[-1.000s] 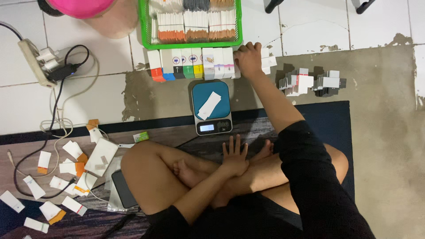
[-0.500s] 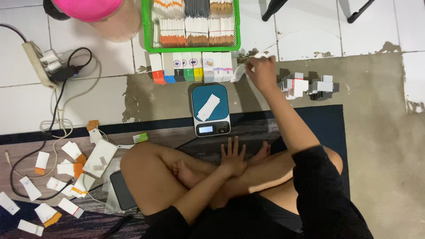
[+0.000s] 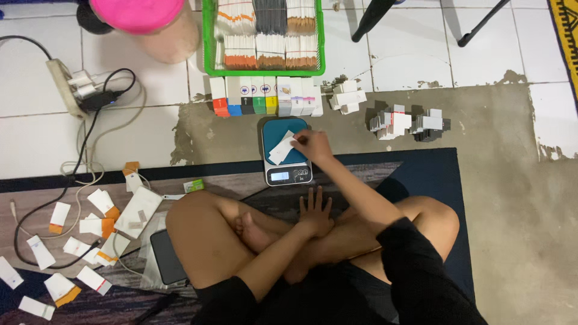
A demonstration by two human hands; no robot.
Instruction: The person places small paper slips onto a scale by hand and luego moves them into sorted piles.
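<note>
I sit cross-legged on a dark mat. My right hand (image 3: 313, 146) reaches forward over a small kitchen scale (image 3: 288, 174) with a teal top. Its fingertips pinch the right end of a white paper packet (image 3: 280, 150) that lies on the scale's platform. My left hand (image 3: 316, 210) rests flat on my crossed legs, fingers spread, holding nothing. Just beyond the scale stands a row of small boxes (image 3: 265, 96) with coloured bases.
A green basket (image 3: 208, 45) of filed packets sits at the top, beside a pink-lidded jar (image 3: 147, 21). Small white box piles (image 3: 346, 96) (image 3: 409, 123) lie to the right. Loose packets (image 3: 90, 229), a phone (image 3: 165, 256) and a power strip (image 3: 72, 87) with cables are on the left.
My right hand has pulled back from the boxes beyond the scale and come down onto the packet on the scale. My left hand has stayed on my legs.
</note>
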